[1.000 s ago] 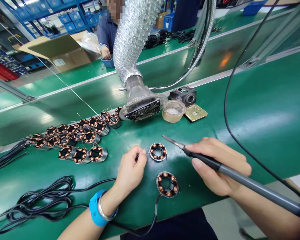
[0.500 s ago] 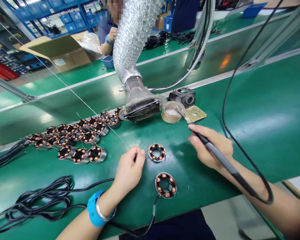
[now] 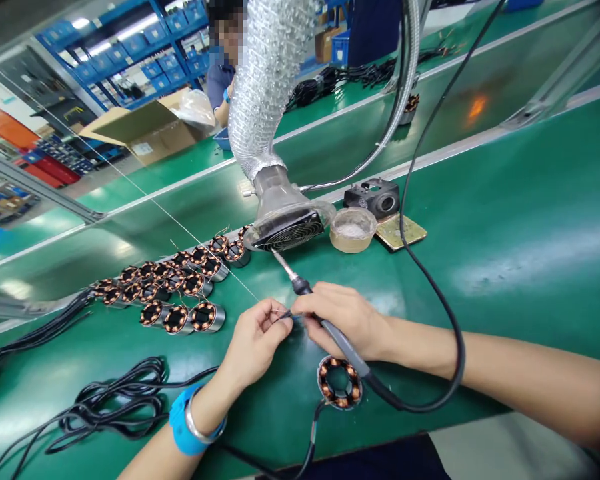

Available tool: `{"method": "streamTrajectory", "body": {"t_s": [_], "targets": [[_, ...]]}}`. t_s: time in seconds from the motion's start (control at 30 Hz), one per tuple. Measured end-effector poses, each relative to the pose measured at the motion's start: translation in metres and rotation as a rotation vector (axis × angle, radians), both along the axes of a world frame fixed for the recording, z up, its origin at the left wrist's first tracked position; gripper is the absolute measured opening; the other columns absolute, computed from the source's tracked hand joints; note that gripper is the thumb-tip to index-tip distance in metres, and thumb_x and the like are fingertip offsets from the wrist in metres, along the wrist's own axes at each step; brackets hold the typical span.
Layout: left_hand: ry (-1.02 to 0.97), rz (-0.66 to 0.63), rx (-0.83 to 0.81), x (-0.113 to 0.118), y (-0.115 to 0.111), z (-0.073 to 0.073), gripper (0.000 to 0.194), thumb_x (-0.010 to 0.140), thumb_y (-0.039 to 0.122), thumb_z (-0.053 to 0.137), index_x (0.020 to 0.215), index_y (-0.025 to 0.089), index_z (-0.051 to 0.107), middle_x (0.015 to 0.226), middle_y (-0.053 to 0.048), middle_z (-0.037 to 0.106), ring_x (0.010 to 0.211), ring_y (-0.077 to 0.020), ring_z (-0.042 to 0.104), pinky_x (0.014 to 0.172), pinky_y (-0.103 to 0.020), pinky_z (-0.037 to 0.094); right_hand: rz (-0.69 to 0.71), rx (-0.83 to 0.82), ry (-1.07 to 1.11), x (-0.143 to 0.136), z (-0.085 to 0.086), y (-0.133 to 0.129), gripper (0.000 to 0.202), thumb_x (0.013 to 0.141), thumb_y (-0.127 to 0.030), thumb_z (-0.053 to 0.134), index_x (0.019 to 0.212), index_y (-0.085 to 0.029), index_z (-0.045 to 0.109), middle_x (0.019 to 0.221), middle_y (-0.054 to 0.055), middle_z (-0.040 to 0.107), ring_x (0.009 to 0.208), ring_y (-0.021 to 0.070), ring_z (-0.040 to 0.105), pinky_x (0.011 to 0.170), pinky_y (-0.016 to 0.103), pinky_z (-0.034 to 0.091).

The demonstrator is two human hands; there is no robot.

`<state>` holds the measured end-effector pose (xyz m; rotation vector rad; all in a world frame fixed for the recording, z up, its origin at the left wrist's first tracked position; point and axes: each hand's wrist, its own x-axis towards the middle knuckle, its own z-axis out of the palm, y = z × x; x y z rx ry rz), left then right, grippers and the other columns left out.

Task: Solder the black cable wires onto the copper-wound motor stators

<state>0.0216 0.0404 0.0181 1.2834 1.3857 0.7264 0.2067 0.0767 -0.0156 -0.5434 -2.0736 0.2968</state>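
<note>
My left hand (image 3: pixel 257 339) pinches thin wires; a thin strand slants from them toward the upper left. Right beside it, my right hand (image 3: pixel 347 319) grips the soldering iron (image 3: pixel 344 345), whose metal tip points up and left below the fume hood. The fingers of both hands nearly meet at the wires. A copper-wound ring (image 3: pixel 339 383) with a black cable lies just below my right hand. The other ring, seen earlier between the hands, is hidden behind my right hand.
Several copper-wound stators (image 3: pixel 176 320) stand at the left, near coiled black cable (image 3: pixel 115 400). A fume hood (image 3: pixel 290 230) hangs at centre. Behind it are a round tub (image 3: pixel 353 231) and a yellowish plate (image 3: pixel 405 233). The iron's cord loops at right. A person (image 3: pixel 220 80) is across the bench.
My right hand has moved left from the round tub to my left hand, bringing the iron's tip away from the tub. The view has shifted slightly.
</note>
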Motion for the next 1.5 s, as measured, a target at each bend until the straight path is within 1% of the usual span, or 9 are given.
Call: {"method": "streamTrajectory", "body": {"t_s": [0.13, 0.37, 0.6, 0.83, 0.93, 1.03, 1.1, 1.33, 1.5], "targets": [[0.031, -0.024, 0.000, -0.003, 0.000, 0.002, 0.028, 0.077, 0.040, 0.066, 0.071, 0.015, 0.058, 0.055, 0.006, 0.041, 0.051, -0.0075, 0.032, 0.049, -0.020, 0.028, 0.060, -0.070, 0.053, 0.005, -0.004, -0.003, 0.027, 0.080, -0.004, 0.046, 0.102, -0.018, 0.053, 0.073, 0.000, 0.058, 0.064, 0.0143, 0.052, 0.059, 0.026, 0.047], [-0.039, 0.003, -0.040, -0.003, 0.000, -0.014, 0.032, 0.079, 0.043, 0.068, 0.076, 0.011, 0.067, 0.059, 0.003, 0.052, 0.054, -0.0078, 0.038, 0.052, -0.020, 0.030, 0.096, -0.098, 0.102, 0.011, -0.006, -0.006, 0.022, 0.085, -0.004, 0.051, 0.103, -0.016, 0.055, 0.078, 0.003, 0.064, 0.064, 0.0136, 0.053, 0.060, 0.026, 0.047], [-0.039, 0.030, -0.023, 0.001, 0.002, -0.017, 0.030, 0.080, 0.041, 0.068, 0.080, 0.011, 0.073, 0.066, -0.001, 0.063, 0.060, -0.0102, 0.047, 0.058, -0.021, 0.038, 0.065, -0.122, 0.087, 0.008, -0.004, -0.007, 0.021, 0.090, -0.006, 0.050, 0.107, -0.017, 0.056, 0.079, 0.002, 0.064, 0.065, 0.0131, 0.053, 0.060, 0.025, 0.048], [0.006, -0.010, -0.003, 0.006, 0.003, -0.014, 0.031, 0.082, 0.042, 0.065, 0.083, 0.013, 0.075, 0.074, -0.005, 0.069, 0.067, -0.0146, 0.054, 0.065, -0.024, 0.044, 0.000, -0.129, 0.067, 0.008, -0.009, -0.009, 0.020, 0.091, -0.009, 0.050, 0.109, -0.016, 0.056, 0.076, 0.003, 0.061, 0.065, 0.0140, 0.051, 0.059, 0.026, 0.047], [0.000, 0.005, 0.019, 0.006, 0.003, -0.013, 0.030, 0.082, 0.042, 0.065, 0.082, 0.013, 0.075, 0.073, -0.004, 0.068, 0.066, -0.0144, 0.054, 0.064, -0.024, 0.044, -0.008, -0.131, 0.059, 0.008, -0.009, -0.009, 0.022, 0.091, -0.008, 0.049, 0.109, -0.017, 0.056, 0.075, 0.003, 0.060, 0.064, 0.0139, 0.050, 0.057, 0.026, 0.046], [-0.028, 0.058, 0.011, 0.006, 0.002, -0.013, 0.030, 0.080, 0.043, 0.064, 0.073, 0.014, 0.069, 0.058, 0.001, 0.057, 0.054, -0.0099, 0.043, 0.053, -0.021, 0.036, -0.009, -0.130, 0.071, 0.008, -0.006, -0.009, 0.023, 0.090, -0.008, 0.049, 0.110, -0.018, 0.056, 0.076, 0.003, 0.062, 0.064, 0.0138, 0.052, 0.057, 0.026, 0.048], [-0.037, 0.091, -0.003, 0.006, 0.002, -0.013, 0.029, 0.078, 0.041, 0.066, 0.068, 0.014, 0.065, 0.054, 0.003, 0.051, 0.051, -0.0082, 0.038, 0.050, -0.020, 0.032, -0.014, -0.142, 0.079, 0.008, -0.004, -0.009, 0.025, 0.088, -0.010, 0.050, 0.111, -0.018, 0.055, 0.080, 0.003, 0.063, 0.065, 0.0141, 0.054, 0.060, 0.026, 0.050], [-0.085, 0.132, -0.044, 0.006, 0.001, -0.019, 0.026, 0.075, 0.038, 0.070, 0.078, 0.013, 0.073, 0.070, -0.003, 0.068, 0.064, -0.0126, 0.053, 0.062, -0.023, 0.043, -0.009, -0.138, 0.078, 0.006, -0.004, -0.008, 0.026, 0.087, -0.007, 0.052, 0.110, -0.019, 0.056, 0.078, 0.002, 0.063, 0.063, 0.0140, 0.053, 0.059, 0.027, 0.049], [-0.021, 0.054, -0.007, 0.005, 0.002, -0.018, 0.029, 0.080, 0.041, 0.066, 0.081, 0.013, 0.075, 0.071, -0.003, 0.067, 0.064, -0.0139, 0.052, 0.062, -0.024, 0.042, -0.007, -0.139, 0.068, 0.007, -0.003, -0.008, 0.025, 0.087, -0.008, 0.051, 0.109, -0.019, 0.057, 0.077, 0.002, 0.063, 0.065, 0.0143, 0.055, 0.061, 0.026, 0.051]]}}
